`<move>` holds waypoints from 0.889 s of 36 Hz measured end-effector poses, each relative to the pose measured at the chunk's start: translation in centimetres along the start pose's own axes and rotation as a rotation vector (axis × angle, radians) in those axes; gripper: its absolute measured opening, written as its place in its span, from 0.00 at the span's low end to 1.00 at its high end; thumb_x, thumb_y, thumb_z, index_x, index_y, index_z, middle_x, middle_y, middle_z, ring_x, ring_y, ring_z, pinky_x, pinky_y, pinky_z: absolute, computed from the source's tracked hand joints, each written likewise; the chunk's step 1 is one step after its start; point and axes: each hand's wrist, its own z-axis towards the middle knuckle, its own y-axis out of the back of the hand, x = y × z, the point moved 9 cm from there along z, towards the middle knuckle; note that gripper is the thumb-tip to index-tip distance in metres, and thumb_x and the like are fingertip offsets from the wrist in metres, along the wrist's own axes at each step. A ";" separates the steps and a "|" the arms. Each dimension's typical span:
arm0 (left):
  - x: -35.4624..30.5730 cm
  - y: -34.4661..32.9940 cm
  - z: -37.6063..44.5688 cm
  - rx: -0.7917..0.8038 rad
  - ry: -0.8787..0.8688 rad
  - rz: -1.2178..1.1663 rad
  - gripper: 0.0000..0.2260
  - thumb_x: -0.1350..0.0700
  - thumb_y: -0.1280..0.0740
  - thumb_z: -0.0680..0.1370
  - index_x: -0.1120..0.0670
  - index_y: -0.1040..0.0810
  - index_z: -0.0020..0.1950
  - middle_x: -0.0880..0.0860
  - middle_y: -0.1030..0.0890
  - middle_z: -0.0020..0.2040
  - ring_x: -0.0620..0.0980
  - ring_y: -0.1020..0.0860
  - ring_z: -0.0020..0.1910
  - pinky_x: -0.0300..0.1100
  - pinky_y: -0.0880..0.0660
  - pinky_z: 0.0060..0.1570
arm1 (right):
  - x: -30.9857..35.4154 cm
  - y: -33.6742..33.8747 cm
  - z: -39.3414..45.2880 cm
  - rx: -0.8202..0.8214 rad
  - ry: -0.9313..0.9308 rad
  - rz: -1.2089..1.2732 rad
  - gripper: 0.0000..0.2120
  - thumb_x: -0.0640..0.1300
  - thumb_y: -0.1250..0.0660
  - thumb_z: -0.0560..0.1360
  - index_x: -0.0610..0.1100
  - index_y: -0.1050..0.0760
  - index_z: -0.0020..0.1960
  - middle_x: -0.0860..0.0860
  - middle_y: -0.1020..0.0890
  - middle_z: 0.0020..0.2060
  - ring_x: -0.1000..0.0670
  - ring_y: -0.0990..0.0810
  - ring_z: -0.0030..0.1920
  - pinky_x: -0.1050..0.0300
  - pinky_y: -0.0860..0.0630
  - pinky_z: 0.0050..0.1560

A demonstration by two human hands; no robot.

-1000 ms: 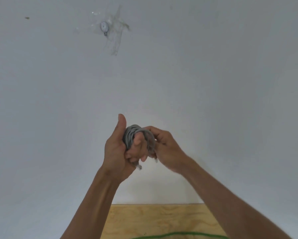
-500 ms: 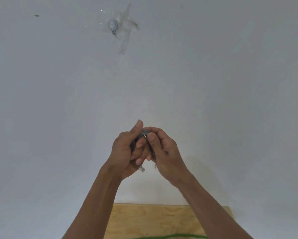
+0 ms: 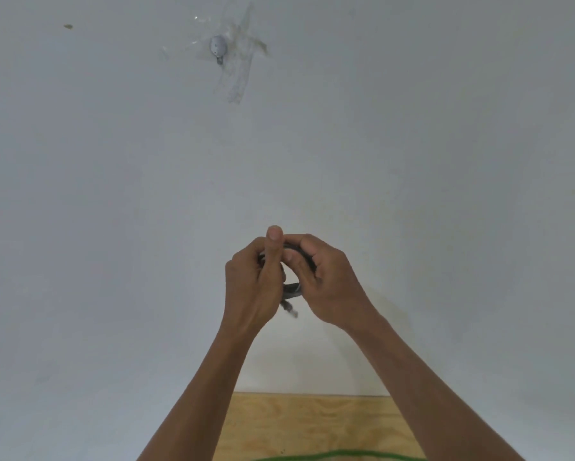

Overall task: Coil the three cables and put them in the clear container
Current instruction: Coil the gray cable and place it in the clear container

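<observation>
A: Cable point(image 3: 292, 289), grey, wound into a small tight ring of several turns, sits raised in front of the wall between both hands. Its jacket looks smooth and slightly glossy where the lower arc shows.

B: Any print on it?

A: None I can read; too little of it shows. 1 short end hangs below the coil with a small pale plug point(image 3: 291, 311), blurred, so its type is unclear.

B: How are the hands set?

A: The left hand point(image 3: 252, 284) is curled around the ring's left side, thumb upright and pressed over the top. The right hand point(image 3: 329, 281) wraps the right side, fingers bent over the upper arc and pinching it. Both are clamped on the coil and touch each other at the top.

B: And around them?

A: A plain white wall point(image 3: 445, 161), matte and even. High up, a small rounded grey hook point(image 3: 218, 48) is stuck on under crossed strips of clear tape point(image 3: 242, 71), wrinkled and a bit shiny. A tiny dark speck point(image 3: 68, 26) lies far to its left.

B: Below?

A: A light plywood surface point(image 3: 312, 424) with visible grain meets the wall's base, between the 2 bare forearms. A thin green strand point(image 3: 339, 455) curves across its lower edge.
</observation>
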 end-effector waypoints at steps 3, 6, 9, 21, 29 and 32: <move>-0.5 0.6 0.0 -0.069 -0.075 0.104 0.24 0.38 0.46 0.80 0.44 0.29 0.27 0.49 0.31 0.24 0.43 0.30 0.22 0.31 0.34 0.26 | 0.2 -0.2 0.5 0.070 0.019 -0.005 0.10 0.42 0.37 0.82 0.43 0.20 0.59 0.51 0.15 0.50 0.54 0.17 0.51 0.59 0.22 0.53; -0.1 1.3 0.4 -0.180 -0.091 0.113 0.26 0.44 0.44 0.84 0.45 0.30 0.25 0.45 0.35 0.21 0.44 0.35 0.23 0.33 0.37 0.28 | 0.4 -0.4 0.5 0.063 0.042 -0.029 0.13 0.46 0.38 0.82 0.43 0.22 0.63 0.51 0.16 0.55 0.55 0.19 0.55 0.62 0.23 0.56; 0.5 2.2 -0.1 -0.339 -0.042 0.056 0.26 0.46 0.44 0.85 0.50 0.32 0.27 0.44 0.33 0.20 0.44 0.34 0.22 0.35 0.35 0.28 | -0.2 -1.4 0.0 0.048 0.025 -0.055 0.16 0.48 0.39 0.82 0.43 0.26 0.67 0.50 0.19 0.59 0.56 0.21 0.58 0.63 0.24 0.60; 2.6 2.0 0.5 -0.116 0.063 0.351 0.34 0.31 0.48 0.79 0.59 0.25 0.31 0.54 0.23 0.26 0.53 0.21 0.30 0.50 0.23 0.36 | -1.2 -2.2 0.7 0.312 -0.049 -0.141 0.11 0.44 0.40 0.83 0.43 0.21 0.59 0.54 0.16 0.49 0.59 0.19 0.49 0.65 0.24 0.50; 1.9 2.8 0.2 -0.263 0.087 0.353 0.31 0.47 0.49 0.86 0.56 0.38 0.23 0.50 0.34 0.19 0.50 0.33 0.22 0.44 0.34 0.30 | -3.1 -2.6 1.0 0.378 -0.273 0.283 0.13 0.45 0.41 0.83 0.45 0.25 0.65 0.45 0.22 0.40 0.49 0.24 0.41 0.61 0.28 0.45; 1.9 3.4 0.0 -0.329 0.105 0.310 0.30 0.48 0.48 0.86 0.56 0.40 0.24 0.50 0.36 0.20 0.51 0.36 0.22 0.44 0.36 0.30 | -4.1 -2.4 0.8 0.406 -0.303 0.442 0.13 0.37 0.42 0.81 0.41 0.23 0.63 0.37 0.20 0.50 0.41 0.25 0.49 0.51 0.27 0.53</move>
